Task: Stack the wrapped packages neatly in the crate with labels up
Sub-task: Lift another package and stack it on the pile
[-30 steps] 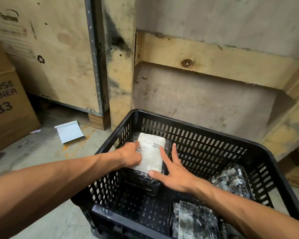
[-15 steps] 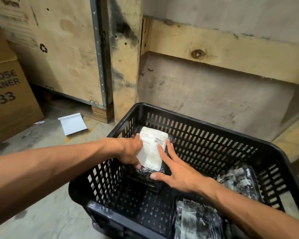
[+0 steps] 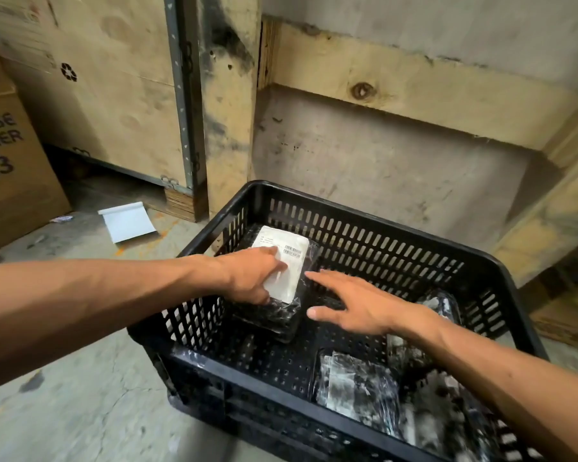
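Loose packages (image 3: 357, 391) under right hand (image 3: 357, 308); paper (image 3: 127, 221) beside crate (image 3: 364, 215).

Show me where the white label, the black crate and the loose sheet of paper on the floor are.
white label (image 3: 286, 261): head view, middle of the label, on top of the package.
black crate (image 3: 364, 225): head view, its far slotted wall.
sheet of paper (image 3: 129, 223): head view, middle of the sheet.
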`<state>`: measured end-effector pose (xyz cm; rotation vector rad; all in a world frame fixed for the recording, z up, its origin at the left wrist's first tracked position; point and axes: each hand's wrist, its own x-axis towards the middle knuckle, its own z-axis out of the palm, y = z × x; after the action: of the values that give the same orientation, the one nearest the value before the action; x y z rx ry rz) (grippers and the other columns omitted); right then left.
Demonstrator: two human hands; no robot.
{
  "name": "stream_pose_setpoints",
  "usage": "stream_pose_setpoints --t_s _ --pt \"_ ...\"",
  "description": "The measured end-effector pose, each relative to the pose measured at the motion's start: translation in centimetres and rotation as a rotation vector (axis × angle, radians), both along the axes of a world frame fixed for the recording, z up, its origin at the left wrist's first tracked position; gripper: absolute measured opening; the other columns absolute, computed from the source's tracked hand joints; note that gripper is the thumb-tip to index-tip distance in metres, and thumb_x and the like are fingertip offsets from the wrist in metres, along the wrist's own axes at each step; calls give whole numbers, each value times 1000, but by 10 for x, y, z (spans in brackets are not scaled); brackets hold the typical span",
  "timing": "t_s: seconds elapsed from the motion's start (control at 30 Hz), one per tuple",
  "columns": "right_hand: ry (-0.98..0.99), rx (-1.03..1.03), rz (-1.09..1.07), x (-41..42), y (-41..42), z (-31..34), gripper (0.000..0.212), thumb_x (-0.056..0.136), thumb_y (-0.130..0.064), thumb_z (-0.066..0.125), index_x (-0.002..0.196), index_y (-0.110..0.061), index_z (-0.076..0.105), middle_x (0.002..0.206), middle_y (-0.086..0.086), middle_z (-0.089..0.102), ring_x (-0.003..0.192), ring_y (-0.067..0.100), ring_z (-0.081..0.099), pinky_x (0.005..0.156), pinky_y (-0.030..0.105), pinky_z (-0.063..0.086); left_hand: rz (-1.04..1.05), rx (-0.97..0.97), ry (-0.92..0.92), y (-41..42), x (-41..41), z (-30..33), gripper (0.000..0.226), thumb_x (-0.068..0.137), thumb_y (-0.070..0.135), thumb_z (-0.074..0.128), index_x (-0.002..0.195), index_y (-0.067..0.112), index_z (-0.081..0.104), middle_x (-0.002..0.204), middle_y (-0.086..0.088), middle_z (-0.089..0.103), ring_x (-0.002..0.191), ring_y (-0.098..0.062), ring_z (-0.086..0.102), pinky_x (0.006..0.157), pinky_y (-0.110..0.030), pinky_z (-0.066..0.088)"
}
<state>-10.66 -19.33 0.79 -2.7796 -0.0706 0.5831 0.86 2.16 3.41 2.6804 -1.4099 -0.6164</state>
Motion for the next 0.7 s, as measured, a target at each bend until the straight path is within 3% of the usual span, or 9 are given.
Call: stream_pose_setpoints --t_s 0.07,0.13,0.3,0.4,0.47,0.53,0.6,0.7 --pt "90 -61 -16 -15 -18 6 69 97 -61 57 159 -38 35 158 4 49 138 21 51 115 37 38 -108 -95 -36 -8 -17 -2 59 94 27 66 149 18 48 161 -11 35 145 -28 36 121 -38 29" --pt "229 -176 -31 -34 -33 5 61 96 -56 62 151 -35 49 144 2 63 125 20 61 105 33 46 -228 -128 -21 -20 -36 -6 46 94 25 64 140 17 58 147 -8 52 131 -27 51 110 -42 43" --pt "455 -233 -54 -64 -55 -13 48 97 -48 66 144 -48 54 121 -16 67 98 10 63 89 32 52 -375 -49 121 -58 -71 -25 41 96 18 62 137 11 59 128 -9 65 98 -20 66 86 -30 57" --pt "488 -210 -48 -67 -59 -21 55 98 -47 63 148 -55 43 96 -23 55 79 6 55 69 24 46 -357 53 200 -79 -82 -45 45 98 23 63 141 14 53 128 -9 65 98 -22 66 87 -33 58" --pt "489 -224 -45 -64 -59 -29 60 97 -47 64 151 -54 39 96 -20 54 78 7 54 68 25 45 -325 127 225 -88 -83 -56 50 99 29 62 146 18 49 125 -11 66 92 -24 67 75 -29 57" --pt "497 -213 -49 -61 -58 -34 60 98 -44 65 152 -52 40 103 -17 56 85 8 58 72 26 45 -293 153 259 -92 -81 -66 61 99 35 61 154 24 36 126 -11 65 98 -27 66 63 -17 45" --pt "509 -145 -74 -58 -60 -38 58 98 -42 65 151 -50 43 106 -17 60 93 9 62 75 23 47 -264 159 304 -93 -79 -76 69 98 38 62 158 26 28 133 -10 62 110 -27 63 77 -18 44" --pt "518 -65 -151 -56 -58 -43 60 98 -37 67 152 -47 41 125 -6 64 105 17 64 89 33 52 -189 204 387 -92 -80 -92 74 97 40 64 158 24 26 143 -10 56 121 -27 59 103 -37 48"
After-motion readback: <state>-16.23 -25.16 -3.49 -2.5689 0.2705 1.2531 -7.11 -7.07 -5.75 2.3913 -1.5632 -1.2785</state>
